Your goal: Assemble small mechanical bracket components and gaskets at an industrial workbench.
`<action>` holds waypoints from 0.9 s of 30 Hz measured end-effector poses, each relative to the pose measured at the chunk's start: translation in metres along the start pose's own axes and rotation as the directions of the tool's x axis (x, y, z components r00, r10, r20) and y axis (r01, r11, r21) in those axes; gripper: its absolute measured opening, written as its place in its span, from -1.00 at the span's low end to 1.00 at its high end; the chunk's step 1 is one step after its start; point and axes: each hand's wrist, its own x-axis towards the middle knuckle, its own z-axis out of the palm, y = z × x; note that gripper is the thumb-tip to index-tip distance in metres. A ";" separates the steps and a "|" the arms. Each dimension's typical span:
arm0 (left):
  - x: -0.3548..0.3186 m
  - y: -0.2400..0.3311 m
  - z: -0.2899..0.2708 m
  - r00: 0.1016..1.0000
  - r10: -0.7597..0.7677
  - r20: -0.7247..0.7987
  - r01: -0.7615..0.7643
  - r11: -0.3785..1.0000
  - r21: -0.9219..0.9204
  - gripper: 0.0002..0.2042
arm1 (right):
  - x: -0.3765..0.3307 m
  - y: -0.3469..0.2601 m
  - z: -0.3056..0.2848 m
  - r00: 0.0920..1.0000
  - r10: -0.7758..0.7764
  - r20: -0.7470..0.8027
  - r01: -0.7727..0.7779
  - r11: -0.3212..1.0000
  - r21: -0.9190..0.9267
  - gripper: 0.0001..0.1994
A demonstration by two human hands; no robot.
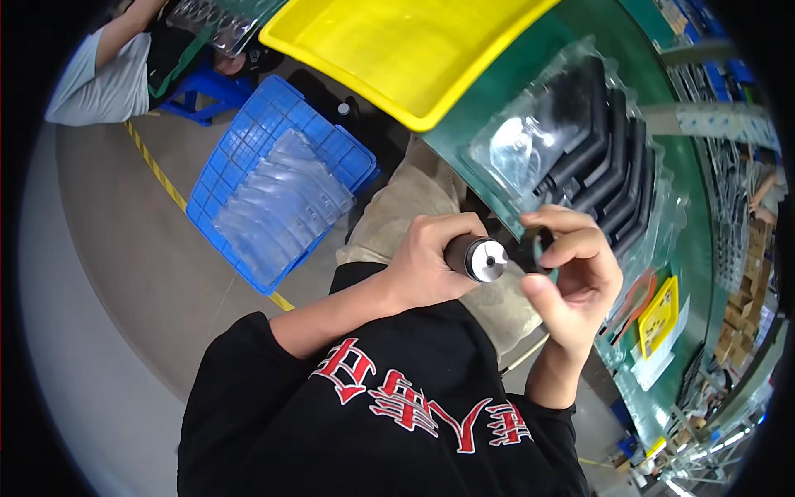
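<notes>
My left hand [426, 261] is wrapped around a dark cylinder [474, 255] with a shiny metal end face that points toward my right hand. My right hand [575, 277] pinches a small dark ring [540, 248] between thumb and fingers, a short gap from the cylinder's metal end. Both hands are over my lap, at the edge of a green work table [691, 207]. On the table just beyond my hands lies a clear plastic blister tray [530, 141] holding several black cylinders [609, 161] side by side.
A yellow plastic tray [397, 50] sits on the table's far left. On the floor to my left stands a blue crate [248, 157] with clear blister trays [281, 207] inside. Another person [116, 66] sits beyond it. Yellow and orange cards [658, 315] lie on the table at right.
</notes>
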 end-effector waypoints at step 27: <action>-0.020 0.011 0.054 0.975 0.003 0.223 -0.025 0.995 0.099 -0.66 | -0.056 -0.029 -0.043 0.995 0.004 0.097 0.037 0.910 -0.414 -0.64</action>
